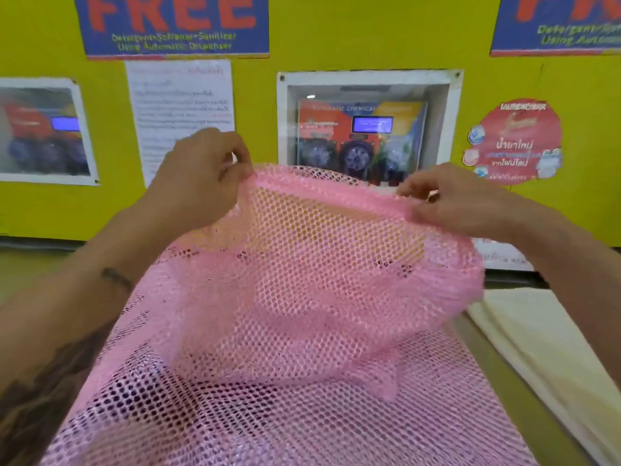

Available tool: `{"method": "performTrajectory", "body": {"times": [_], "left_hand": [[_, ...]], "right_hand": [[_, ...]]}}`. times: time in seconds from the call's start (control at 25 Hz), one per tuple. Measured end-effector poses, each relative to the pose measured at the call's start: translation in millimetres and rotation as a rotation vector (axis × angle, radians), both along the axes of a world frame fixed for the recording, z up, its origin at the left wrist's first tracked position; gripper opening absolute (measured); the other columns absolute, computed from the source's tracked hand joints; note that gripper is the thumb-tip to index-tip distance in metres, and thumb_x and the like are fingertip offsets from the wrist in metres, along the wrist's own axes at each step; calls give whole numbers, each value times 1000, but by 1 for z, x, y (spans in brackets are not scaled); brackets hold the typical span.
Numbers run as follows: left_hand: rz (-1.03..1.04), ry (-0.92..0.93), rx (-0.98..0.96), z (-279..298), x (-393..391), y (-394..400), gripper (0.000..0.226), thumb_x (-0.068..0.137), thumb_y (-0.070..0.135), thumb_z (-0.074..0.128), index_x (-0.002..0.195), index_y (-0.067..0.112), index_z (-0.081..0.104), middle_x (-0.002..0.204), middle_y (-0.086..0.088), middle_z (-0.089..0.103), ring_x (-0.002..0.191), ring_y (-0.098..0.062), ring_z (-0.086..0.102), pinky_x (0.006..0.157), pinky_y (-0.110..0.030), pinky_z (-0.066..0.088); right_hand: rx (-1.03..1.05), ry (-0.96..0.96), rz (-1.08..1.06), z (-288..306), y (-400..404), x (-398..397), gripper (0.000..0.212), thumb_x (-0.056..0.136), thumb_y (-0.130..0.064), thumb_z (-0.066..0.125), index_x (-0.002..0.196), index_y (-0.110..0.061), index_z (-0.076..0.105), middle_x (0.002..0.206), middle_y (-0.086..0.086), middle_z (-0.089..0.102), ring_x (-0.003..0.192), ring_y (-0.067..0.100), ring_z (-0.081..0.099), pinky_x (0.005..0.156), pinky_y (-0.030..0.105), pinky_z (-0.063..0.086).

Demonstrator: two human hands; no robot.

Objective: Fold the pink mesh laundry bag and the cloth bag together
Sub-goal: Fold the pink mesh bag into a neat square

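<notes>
The pink mesh laundry bag fills the middle and lower part of the head view. The person holds it up by its top edge, in front of a yellow wall. The left hand sits at about ten o'clock from the centre of the bag, with thumb and fingers pinched shut on the mesh at one upper corner. The right hand is at about two o'clock and is likewise closed on the upper edge. The two hands are well apart, and the edge between them is stretched into a shallow curve.

Below that edge the mesh hangs loose and bunched. One layer sags over another, and the lower part spreads out toward six o'clock, apparently resting on a surface that the bag itself hides. No clean crease or squared edge shows anywhere.

The cloth bag seems to be the pale cream fabric lying flat at about four o'clock, just beside the mesh and partly under the right forearm. Neither hand touches it. Whether it is already folded cannot be told from here.

By this evidence the task is at an early stage. The mesh bag is being spread or straightened, not yet folded. What is left appears to be nearly everything: flattening the mesh, bringing the cream fabric onto or under it, and folding the two as one bundle.

A dispenser window sits at twelve o'clock on the wall, behind the raised edge.
</notes>
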State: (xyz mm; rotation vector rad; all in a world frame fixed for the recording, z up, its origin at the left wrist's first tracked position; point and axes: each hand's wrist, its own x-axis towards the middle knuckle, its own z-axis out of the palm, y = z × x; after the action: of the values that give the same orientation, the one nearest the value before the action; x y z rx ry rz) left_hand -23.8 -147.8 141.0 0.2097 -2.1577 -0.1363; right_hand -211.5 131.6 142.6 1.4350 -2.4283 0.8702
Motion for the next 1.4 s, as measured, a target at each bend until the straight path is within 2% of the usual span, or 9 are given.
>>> {"method": "performTrajectory", "body": {"times": [0.16,0.32,0.48,0.68,0.88,1.0,1.16,1.28,1.4], "left_hand": [[-219,-980,324,-29,29,5,12,78,37,68,90,37,66,82,7,67,69,-9,60,64,-29,47],[-348,-1418,543,-41,42,21,42,77,27,69,117,33,59,94,-2,75,73,-14,63,66,-27,45],[-320,-1018,511,-37,27,24,19,95,21,57,111,30,62,91,2,78,64,-12,59,70,-31,43],[-143,-763,428,-67,-13,36,36,94,46,54,128,34,56,120,11,63,108,-13,59,92,-33,42],[-178,-847,214,-93,-39,66,24,89,47,60,106,31,66,112,12,56,108,-11,52,96,-32,40],[-182,-515,161,-82,-47,66,27,96,26,54,69,26,58,74,10,56,79,-18,55,66,-30,41],[-279,-96,459,-47,-40,57,34,100,26,44,72,12,56,59,2,51,55,-13,48,52,-27,36],[-514,-235,992,-38,-28,48,29,101,28,43,94,15,68,73,-8,68,60,-16,66,58,-24,52],[-148,-596,608,-64,-32,32,28,94,33,51,115,20,65,104,-12,70,94,-27,68,79,-37,55]], "right_hand": [[548,144,-57,-30,17,-10,10,82,-14,60,75,-14,67,77,8,69,73,22,65,70,48,51],[416,47,-66,-44,27,-19,19,83,-6,59,73,-21,64,77,-2,66,79,20,62,68,38,46],[-214,159,-98,-32,25,-19,28,78,11,56,79,-16,64,75,-2,64,69,17,55,57,11,38],[403,-646,55,-11,70,-23,32,78,-18,73,109,-16,73,100,13,75,84,27,69,79,38,48],[460,-268,-143,-41,40,-19,36,91,-33,65,126,-28,61,115,-4,68,108,18,62,96,37,46],[711,-294,-15,-71,21,-6,18,86,-28,68,103,-34,66,98,-11,66,92,10,60,85,32,48],[284,67,-155,-65,18,-22,26,86,-8,57,71,-29,58,77,-11,58,76,15,55,62,27,39],[-35,-142,-121,-51,28,-41,19,88,-9,59,75,-22,64,79,1,66,76,20,59,69,34,41],[53,-413,-83,-61,18,-43,15,93,-19,55,94,-22,70,96,4,67,88,22,61,77,35,44]]}}
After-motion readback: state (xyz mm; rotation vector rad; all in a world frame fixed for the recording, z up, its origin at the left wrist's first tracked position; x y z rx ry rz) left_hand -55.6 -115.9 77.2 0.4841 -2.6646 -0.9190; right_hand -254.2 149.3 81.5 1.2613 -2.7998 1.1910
